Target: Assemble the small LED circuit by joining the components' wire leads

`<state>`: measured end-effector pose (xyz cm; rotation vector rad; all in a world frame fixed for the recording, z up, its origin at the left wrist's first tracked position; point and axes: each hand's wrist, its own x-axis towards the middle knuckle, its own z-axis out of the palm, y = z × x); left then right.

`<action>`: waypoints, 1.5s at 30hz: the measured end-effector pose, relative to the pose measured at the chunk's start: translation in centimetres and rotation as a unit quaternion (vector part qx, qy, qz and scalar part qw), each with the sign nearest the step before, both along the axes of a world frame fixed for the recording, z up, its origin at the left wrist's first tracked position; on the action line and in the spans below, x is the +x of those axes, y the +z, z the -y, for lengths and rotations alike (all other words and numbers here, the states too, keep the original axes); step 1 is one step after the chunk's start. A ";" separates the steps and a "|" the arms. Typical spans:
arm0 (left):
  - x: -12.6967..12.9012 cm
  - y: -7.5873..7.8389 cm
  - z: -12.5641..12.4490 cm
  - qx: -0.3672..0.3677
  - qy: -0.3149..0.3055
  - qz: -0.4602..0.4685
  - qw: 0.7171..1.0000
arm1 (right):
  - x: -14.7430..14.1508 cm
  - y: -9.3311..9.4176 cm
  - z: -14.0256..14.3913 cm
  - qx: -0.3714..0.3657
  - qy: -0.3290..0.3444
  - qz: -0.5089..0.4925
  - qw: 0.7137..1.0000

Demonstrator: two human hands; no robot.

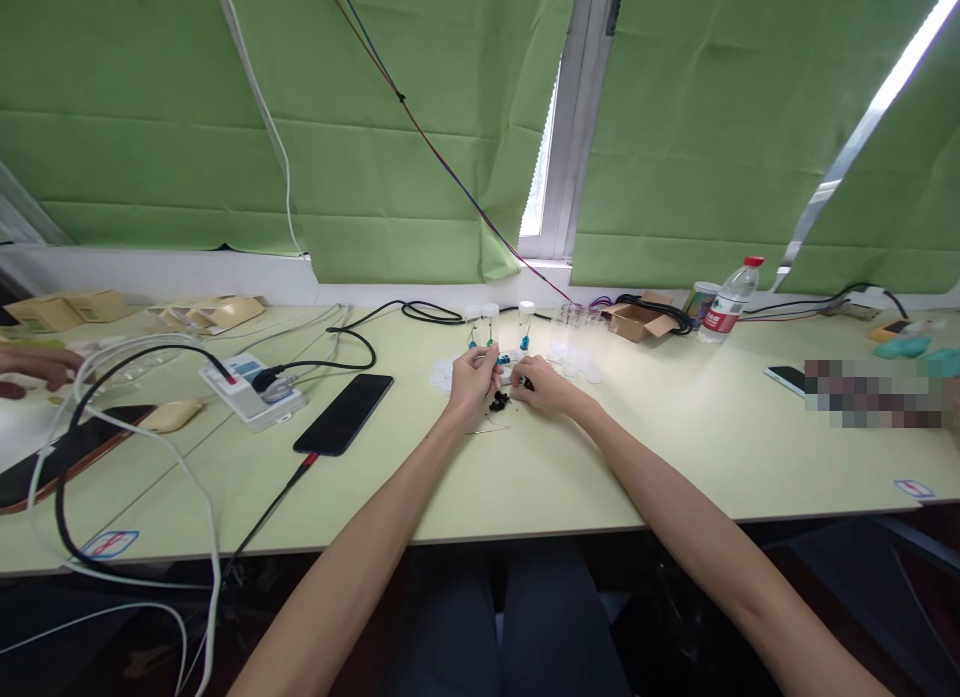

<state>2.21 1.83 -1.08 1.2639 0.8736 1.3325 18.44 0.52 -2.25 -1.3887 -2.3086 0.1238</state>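
Note:
My left hand (472, 382) is closed in a pinch, with a small blue part (504, 360) at its fingertips. Close beside it, my right hand (546, 385) has its fingers curled down; whatever they hold is too small to name. Below the fingertips lies a little heap of black pieces (499, 402), and a thin wire (487, 431) rests on the table nearer me. Just beyond the hands stand clear vials with white caps, one (526, 315) with a blue piece in it, another (490, 315) with a green one.
Clear plastic pieces (581, 365) flank the hands. On the left are a black phone (343, 415), a white power strip (251, 392) and tangled cables. A cardboard box (637, 320) and a water bottle (729, 302) stand at the back right. Another person's hand (37, 365) shows far left.

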 end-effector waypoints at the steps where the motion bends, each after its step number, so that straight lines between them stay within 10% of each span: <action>1: 0.0 0.0 0.0 -0.002 0.001 -0.001 1.000 | 0.0 0.0 0.0 0.001 -0.005 0.003 1.000; 45: 0.0 0.2 0.2 -0.036 -0.013 0.006 0.999 | -1.1 -0.3 0.7 0.036 -0.029 0.137 0.989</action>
